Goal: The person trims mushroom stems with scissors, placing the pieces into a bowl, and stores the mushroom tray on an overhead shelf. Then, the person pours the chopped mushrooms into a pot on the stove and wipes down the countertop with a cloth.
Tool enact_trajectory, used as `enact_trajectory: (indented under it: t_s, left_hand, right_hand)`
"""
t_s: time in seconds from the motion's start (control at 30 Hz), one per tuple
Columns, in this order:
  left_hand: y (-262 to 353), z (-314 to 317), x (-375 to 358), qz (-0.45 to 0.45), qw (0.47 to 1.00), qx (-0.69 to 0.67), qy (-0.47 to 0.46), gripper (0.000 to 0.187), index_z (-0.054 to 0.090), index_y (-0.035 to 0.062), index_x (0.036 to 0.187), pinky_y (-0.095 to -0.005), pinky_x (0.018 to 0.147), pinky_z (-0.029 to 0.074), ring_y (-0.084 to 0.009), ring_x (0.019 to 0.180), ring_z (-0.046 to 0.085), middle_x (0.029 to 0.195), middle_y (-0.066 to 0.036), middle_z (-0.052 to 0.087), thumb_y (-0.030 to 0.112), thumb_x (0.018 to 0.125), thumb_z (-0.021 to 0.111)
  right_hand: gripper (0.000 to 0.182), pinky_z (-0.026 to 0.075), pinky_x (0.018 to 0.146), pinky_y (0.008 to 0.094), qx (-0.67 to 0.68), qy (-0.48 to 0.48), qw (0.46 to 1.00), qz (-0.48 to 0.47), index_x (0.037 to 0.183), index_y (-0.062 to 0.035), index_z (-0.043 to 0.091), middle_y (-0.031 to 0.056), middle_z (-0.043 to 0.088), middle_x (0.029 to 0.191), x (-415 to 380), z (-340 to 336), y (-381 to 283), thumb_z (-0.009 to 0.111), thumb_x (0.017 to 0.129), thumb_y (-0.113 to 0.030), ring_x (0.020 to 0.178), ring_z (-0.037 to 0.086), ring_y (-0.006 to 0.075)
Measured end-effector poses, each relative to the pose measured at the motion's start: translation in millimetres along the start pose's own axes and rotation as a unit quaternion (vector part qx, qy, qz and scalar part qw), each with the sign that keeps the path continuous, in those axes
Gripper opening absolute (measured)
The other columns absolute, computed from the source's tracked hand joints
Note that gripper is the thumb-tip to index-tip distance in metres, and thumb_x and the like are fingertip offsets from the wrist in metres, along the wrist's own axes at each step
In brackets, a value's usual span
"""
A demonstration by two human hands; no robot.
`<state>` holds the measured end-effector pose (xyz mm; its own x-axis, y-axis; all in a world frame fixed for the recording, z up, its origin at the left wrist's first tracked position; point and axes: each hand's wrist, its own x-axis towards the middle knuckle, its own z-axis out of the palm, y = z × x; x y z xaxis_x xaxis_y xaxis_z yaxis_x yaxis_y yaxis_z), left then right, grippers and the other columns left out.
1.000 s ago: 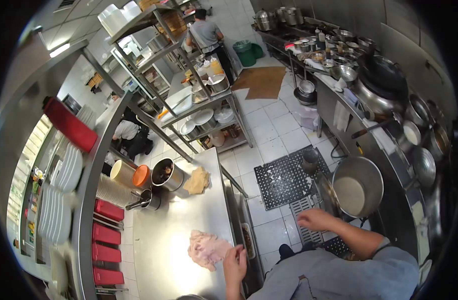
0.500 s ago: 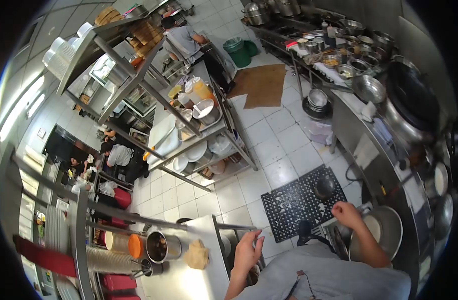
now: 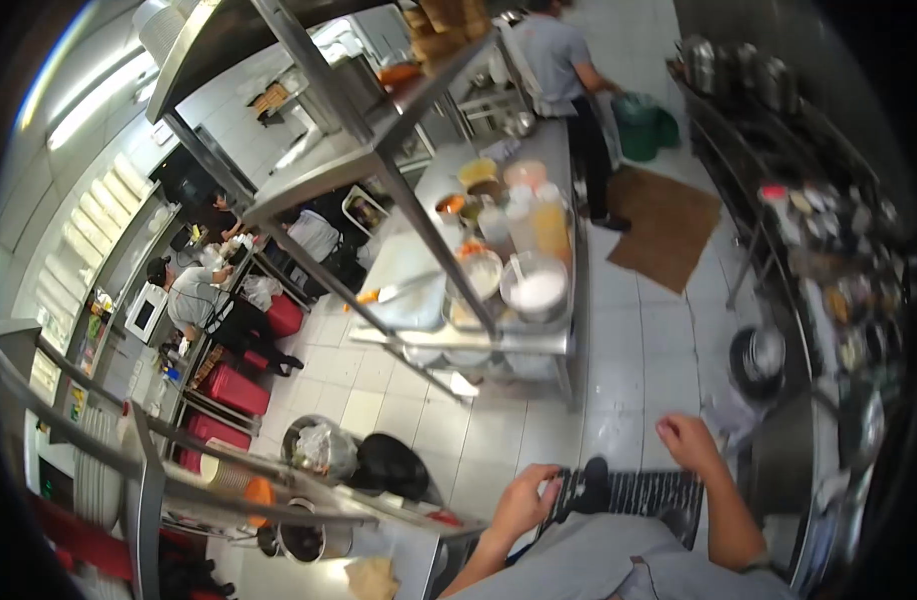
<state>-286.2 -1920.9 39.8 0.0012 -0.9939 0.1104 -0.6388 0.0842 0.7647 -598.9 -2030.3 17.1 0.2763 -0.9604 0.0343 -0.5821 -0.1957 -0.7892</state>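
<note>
My left hand (image 3: 524,500) hangs in front of my grey shirt, fingers loosely bent and thumb apart, holding nothing. To its left are the steel counter (image 3: 279,578), a tan cloth (image 3: 372,578) and a steel pot (image 3: 305,543), none of them touched. My right hand (image 3: 687,442) is raised over the floor with its fingers curled in, and nothing shows in it. Below both hands lies a black perforated mat (image 3: 669,490), with my dark shoe (image 3: 594,482) on it.
Ahead stands a prep table (image 3: 539,343) with sauce bottles (image 3: 551,228) and a tub of white stuff (image 3: 537,288). Cardboard (image 3: 665,230) covers some floor near a green bin (image 3: 636,130) and a co-worker (image 3: 554,60). Stacked bowls (image 3: 759,358) and a crowded counter line the right.
My view has swung left and moved forward, so the prep table looms larger. The black floor pan and more co-workers show on the left. Both hands remain raised without any object.
</note>
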Motion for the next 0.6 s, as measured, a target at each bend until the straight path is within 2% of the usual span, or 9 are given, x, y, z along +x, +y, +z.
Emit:
enact_trajectory:
  t_s: [0.1,0.2,0.3,0.4,0.5,0.57,0.6]
  left_hand:
    - [12,16,91,0.012,0.999,-0.036,-0.004,0.025,0.066,0.0023,0.114,-0.0394,0.085,0.053,-0.0337,0.098,0.067,0.106,-0.017,0.068,0.017,0.094,0.065]
    - [33,33,181,0.035,0.998,-0.040,-0.042,0.025,0.066,0.0030,0.114,-0.0393,0.085,0.053,-0.0345,0.098,0.066,0.107,-0.015,0.068,0.018,0.095,0.065]
    - [50,48,251,0.068,0.989,-0.083,-0.098,0.025,0.065,0.0040,0.115,-0.0394,0.085,0.053,-0.0351,0.099,0.065,0.108,-0.015,0.067,0.018,0.095,0.064]
    - [51,75,307,0.092,0.984,-0.092,-0.124,0.025,0.064,0.0041,0.116,-0.0394,0.086,0.052,-0.0349,0.099,0.065,0.109,-0.015,0.067,0.018,0.095,0.063]
    - [54,98,366,0.051,0.985,-0.095,-0.133,0.025,0.065,0.0029,0.114,-0.0400,0.086,0.052,-0.0351,0.098,0.065,0.109,-0.015,0.066,0.018,0.095,0.063]
    - [58,113,409,0.009,0.987,-0.102,-0.125,0.023,0.066,0.0022,0.112,-0.0402,0.086,0.052,-0.0352,0.098,0.066,0.107,-0.015,0.067,0.016,0.094,0.064]
    - [62,118,429,-0.004,0.988,-0.105,-0.116,0.023,0.066,0.0019,0.112,-0.0398,0.085,0.052,-0.0350,0.098,0.066,0.106,-0.015,0.067,0.015,0.094,0.064]
  right_hand:
    - [0.017,0.050,0.064,0.0379,0.009,-0.025,0.995,0.094,0.089,0.0009,0.066,0.0173,0.066,0.076,27,-18,41,0.064,0.089,-0.016,0.065,0.064,0.0287]
    - [0.014,0.050,0.060,0.0349,0.001,-0.008,0.990,0.140,0.089,0.0011,0.066,0.0139,0.066,0.075,40,-44,99,0.064,0.090,-0.013,0.061,0.064,0.0227]
    - [0.014,0.048,0.054,0.0290,0.083,0.068,0.971,0.212,0.087,0.0003,0.064,0.0050,0.062,0.068,52,-67,147,0.061,0.094,-0.012,0.058,0.060,0.0130]
    - [0.012,0.048,0.056,0.0313,0.108,0.083,0.941,0.309,0.090,0.0001,0.064,0.0076,0.064,0.071,78,-90,180,0.062,0.094,-0.011,0.061,0.061,0.0161]
    - [0.017,0.047,0.056,0.0318,0.089,0.055,0.949,0.296,0.088,0.0014,0.063,0.0081,0.062,0.069,124,-108,240,0.061,0.095,-0.014,0.059,0.059,0.0169]
    - [0.022,0.046,0.057,0.0325,-0.012,0.028,0.975,0.222,0.086,0.0023,0.061,0.0087,0.060,0.066,184,-128,262,0.061,0.095,-0.017,0.058,0.058,0.0173]
    - [0.022,0.046,0.058,0.0330,-0.014,0.030,0.977,0.210,0.086,0.0020,0.062,0.0091,0.060,0.066,229,-145,235,0.060,0.095,-0.018,0.059,0.058,0.0180]
